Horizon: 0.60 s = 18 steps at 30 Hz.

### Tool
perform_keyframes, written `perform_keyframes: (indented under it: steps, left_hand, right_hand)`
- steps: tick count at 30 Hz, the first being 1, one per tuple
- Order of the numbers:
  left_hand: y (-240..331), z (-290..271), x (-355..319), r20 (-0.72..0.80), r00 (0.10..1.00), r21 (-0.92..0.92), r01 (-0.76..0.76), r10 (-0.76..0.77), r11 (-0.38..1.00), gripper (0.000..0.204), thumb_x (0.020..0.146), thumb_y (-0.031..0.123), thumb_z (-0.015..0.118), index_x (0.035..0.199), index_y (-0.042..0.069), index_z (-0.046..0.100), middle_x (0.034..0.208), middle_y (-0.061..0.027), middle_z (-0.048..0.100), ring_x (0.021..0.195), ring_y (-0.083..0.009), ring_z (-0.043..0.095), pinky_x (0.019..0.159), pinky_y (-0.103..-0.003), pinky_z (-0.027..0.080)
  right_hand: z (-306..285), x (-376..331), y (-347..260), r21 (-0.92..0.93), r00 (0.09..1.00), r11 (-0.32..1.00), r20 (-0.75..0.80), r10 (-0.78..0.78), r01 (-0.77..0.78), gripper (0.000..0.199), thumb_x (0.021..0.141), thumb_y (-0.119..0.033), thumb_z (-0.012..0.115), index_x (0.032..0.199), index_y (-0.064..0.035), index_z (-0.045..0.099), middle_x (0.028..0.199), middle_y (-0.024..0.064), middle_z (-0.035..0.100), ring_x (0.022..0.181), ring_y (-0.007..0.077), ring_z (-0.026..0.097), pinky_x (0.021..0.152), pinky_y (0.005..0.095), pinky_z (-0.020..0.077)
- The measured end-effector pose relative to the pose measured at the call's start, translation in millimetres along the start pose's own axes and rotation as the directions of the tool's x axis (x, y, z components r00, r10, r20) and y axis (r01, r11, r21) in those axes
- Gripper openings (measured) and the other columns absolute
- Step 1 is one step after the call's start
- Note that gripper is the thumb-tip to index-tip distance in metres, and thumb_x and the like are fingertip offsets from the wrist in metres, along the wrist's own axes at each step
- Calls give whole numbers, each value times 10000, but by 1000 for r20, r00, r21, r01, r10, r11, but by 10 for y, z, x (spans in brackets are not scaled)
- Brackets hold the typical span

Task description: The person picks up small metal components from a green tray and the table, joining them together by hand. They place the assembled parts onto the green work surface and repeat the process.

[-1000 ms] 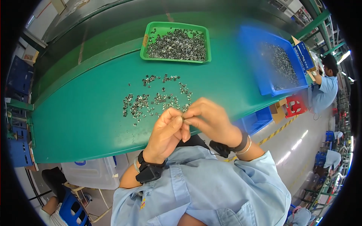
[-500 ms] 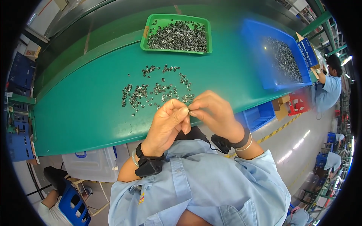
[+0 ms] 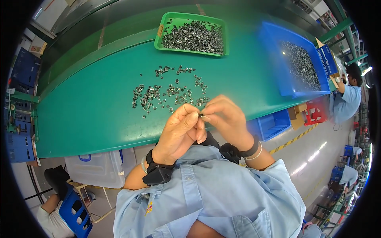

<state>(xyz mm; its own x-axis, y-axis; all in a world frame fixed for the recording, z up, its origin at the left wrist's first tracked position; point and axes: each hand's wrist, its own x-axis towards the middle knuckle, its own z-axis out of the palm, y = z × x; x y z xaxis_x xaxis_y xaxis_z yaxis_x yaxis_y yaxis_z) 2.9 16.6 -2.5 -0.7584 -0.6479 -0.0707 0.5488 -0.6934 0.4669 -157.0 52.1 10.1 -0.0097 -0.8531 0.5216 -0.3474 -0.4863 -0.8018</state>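
Observation:
My left hand (image 3: 179, 131) and my right hand (image 3: 224, 117) meet fingertip to fingertip just above the near edge of the green table (image 3: 87, 115). Between the fingertips of both hands sits one small dark metal part (image 3: 201, 115). Just beyond my hands a loose scatter of small metal parts (image 3: 166, 93) lies on the table. Farther back stands a green tray (image 3: 222, 23) filled with the same kind of parts.
A large blue bin (image 3: 274, 51) of metal parts stands at the right on the table. Below the table edge are a blue crate (image 3: 272, 125), a clear plastic box (image 3: 97, 170) and a blue stool (image 3: 75, 212). Another person in a light blue shirt (image 3: 347, 101) works at the far right.
My hands have stayed pinched together and shifted slightly. The view has tilted, so the table and trays sit a little higher in the picture.

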Motion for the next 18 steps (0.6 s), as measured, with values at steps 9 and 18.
perform_keyframes:
  steps: [9,18]
  left_hand:
    - [55,-52,9,41,999,98,0,-4,995,142,938,213,524,960,78,482,728,-39,549,543,-148,498,489,-291,400]
    - [74,-39,-26,-9,1000,133,22,-21,991,160,938,208,533,955,60,477,735,-65,568,595,-150,533,536,-284,434]
  right_hand:
    - [46,-16,19,30,999,999,17,40,-41,175,740,10,699,870,-49,599,818,67,608,751,183,587,645,278,469]
    - [68,-24,-41,59,980,979,25,196,-197,162,752,24,685,866,-45,594,838,63,599,779,166,579,663,269,464]
